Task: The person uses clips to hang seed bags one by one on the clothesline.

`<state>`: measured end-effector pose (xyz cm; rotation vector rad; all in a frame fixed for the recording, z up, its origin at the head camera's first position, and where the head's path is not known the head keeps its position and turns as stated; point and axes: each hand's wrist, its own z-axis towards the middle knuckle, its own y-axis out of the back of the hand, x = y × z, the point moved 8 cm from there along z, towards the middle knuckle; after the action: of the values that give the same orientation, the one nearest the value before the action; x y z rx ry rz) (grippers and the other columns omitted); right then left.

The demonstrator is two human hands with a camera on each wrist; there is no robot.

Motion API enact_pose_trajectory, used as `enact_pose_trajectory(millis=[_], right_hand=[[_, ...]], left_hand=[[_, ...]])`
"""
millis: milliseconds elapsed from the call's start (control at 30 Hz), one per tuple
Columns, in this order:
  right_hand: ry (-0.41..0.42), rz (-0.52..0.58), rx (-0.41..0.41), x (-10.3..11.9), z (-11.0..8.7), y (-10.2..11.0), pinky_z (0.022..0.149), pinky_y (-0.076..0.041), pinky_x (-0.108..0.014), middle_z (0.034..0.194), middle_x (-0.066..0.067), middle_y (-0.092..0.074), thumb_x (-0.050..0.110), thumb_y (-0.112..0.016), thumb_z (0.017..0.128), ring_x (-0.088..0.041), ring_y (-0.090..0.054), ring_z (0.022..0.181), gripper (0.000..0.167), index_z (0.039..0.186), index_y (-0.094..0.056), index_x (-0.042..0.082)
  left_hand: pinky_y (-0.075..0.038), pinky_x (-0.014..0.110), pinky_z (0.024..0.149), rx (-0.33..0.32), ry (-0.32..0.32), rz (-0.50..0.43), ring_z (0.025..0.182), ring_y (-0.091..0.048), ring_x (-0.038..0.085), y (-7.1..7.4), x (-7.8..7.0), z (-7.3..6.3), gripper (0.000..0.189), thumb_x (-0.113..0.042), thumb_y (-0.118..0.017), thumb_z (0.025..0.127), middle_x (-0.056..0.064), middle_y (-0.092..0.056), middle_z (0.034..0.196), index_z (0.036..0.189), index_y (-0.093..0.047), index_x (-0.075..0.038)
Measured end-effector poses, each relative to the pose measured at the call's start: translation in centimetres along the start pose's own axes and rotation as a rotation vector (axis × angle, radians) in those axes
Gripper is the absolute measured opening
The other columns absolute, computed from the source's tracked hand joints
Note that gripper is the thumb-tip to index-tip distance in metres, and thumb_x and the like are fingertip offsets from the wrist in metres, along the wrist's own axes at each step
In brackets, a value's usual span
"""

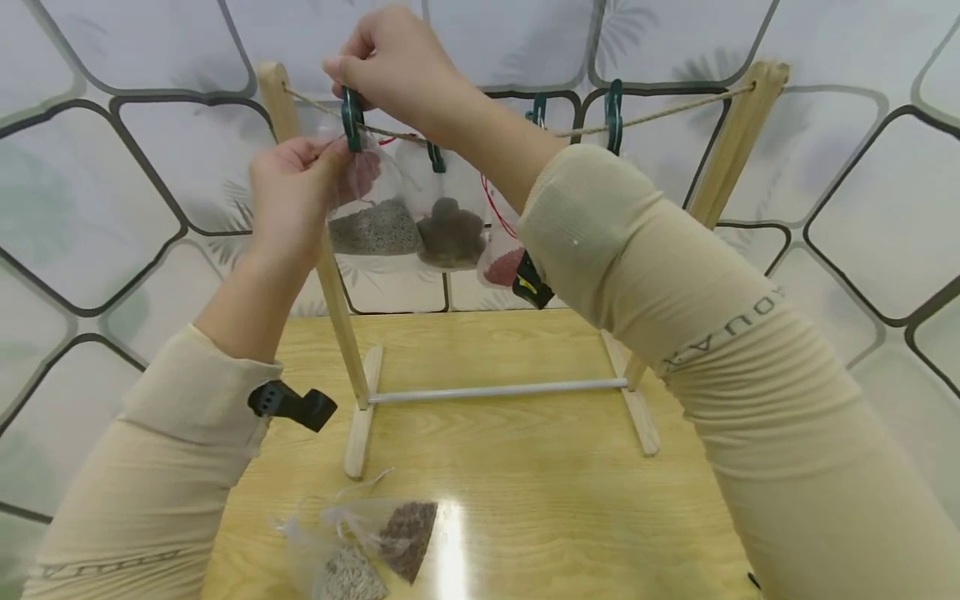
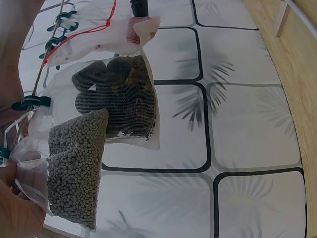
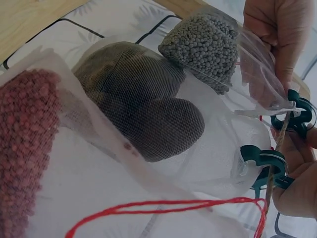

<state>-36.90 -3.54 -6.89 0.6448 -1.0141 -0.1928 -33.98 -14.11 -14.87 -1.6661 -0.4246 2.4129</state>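
My left hand (image 1: 292, 196) pinches the top of a sheer mesh bag of grey pellets (image 1: 377, 229), just below the rope (image 1: 667, 108). Above it, my right hand (image 1: 401, 62) grips the upper end of a dark green clip (image 1: 351, 121) that sits over the rope at the bag's top. In the right wrist view this clip (image 3: 294, 116) is against the bag's white drawstring; how firmly it bites cannot be told. Beside it hang a mesh bag of dark stones (image 2: 116, 96) and a mesh bag of red granules (image 3: 27, 148) with a red cord (image 3: 163, 204).
The rope runs between two wooden posts (image 1: 738, 142) joined below by a pale rod (image 1: 498, 390). More green clips (image 1: 613, 117) sit along it to the right. On the wooden table (image 1: 540, 492) lie mesh bags of brown pieces (image 1: 408, 537) and pale pieces (image 1: 351, 575).
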Motion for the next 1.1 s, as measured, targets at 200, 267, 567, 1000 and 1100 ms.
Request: enact_pose_trajectory(millis=[200,267,567,1000,1100], right_hand=[[-0.016,-0.159,0.051,-0.2,0.2,-0.2,0.062,-0.036,-0.024,0.065,0.003,-0.052,0.037,-0.052,0.096,-0.009,-0.055,0.071,0.037,0.070,-0.054,0.010],[-0.013,-0.185,0.080,-0.2,0.1,-0.4,0.062,-0.034,-0.025,0.061,0.002,-0.051,0.041,-0.052,0.095,-0.010,-0.054,0.070,0.042,0.068,-0.055,0.009],[0.056,-0.257,0.077,0.4,-0.6,0.2,0.059,-0.035,-0.022,0.066,0.003,-0.047,0.040,-0.055,0.094,-0.006,-0.042,0.058,0.031,0.085,-0.063,0.012],[0.101,-0.314,-0.032,0.7,-1.9,2.6,0.095,-0.041,-0.013,0.129,0.000,-0.058,0.043,-0.062,0.089,-0.002,-0.055,0.114,0.057,0.133,-0.051,0.010],[0.119,-0.360,-0.048,0.4,-2.9,3.6,0.094,-0.042,-0.013,0.125,0.001,-0.062,0.043,-0.062,0.088,-0.001,-0.058,0.110,0.054,0.131,-0.054,0.012]], left_hand=[[-0.055,0.021,0.060,-0.042,-0.021,0.044,0.058,-0.065,0.011,0.3,-0.2,-0.1,0.010,-0.001,-0.063,0.089,0.006,-0.067,0.062,0.079,-0.063,0.001],[-0.054,0.019,0.059,-0.056,-0.029,0.076,0.056,-0.062,0.009,0.5,-0.3,-0.3,0.010,-0.001,-0.063,0.089,0.003,-0.066,0.061,0.079,-0.062,0.000],[-0.054,0.019,0.063,-0.037,-0.069,0.073,0.062,-0.064,0.010,1.0,-0.1,-0.7,0.010,-0.007,-0.064,0.089,0.004,-0.067,0.066,0.080,-0.065,-0.002],[-0.054,0.018,0.068,-0.191,-0.147,0.099,0.070,-0.067,0.012,4.7,-0.4,-3.3,0.005,-0.005,-0.071,0.084,0.005,-0.071,0.074,0.080,-0.071,-0.001],[-0.055,0.020,0.072,-0.177,-0.148,0.142,0.073,-0.069,0.012,5.4,0.1,-4.7,0.006,-0.005,-0.074,0.081,0.004,-0.072,0.078,0.084,-0.071,0.000]])
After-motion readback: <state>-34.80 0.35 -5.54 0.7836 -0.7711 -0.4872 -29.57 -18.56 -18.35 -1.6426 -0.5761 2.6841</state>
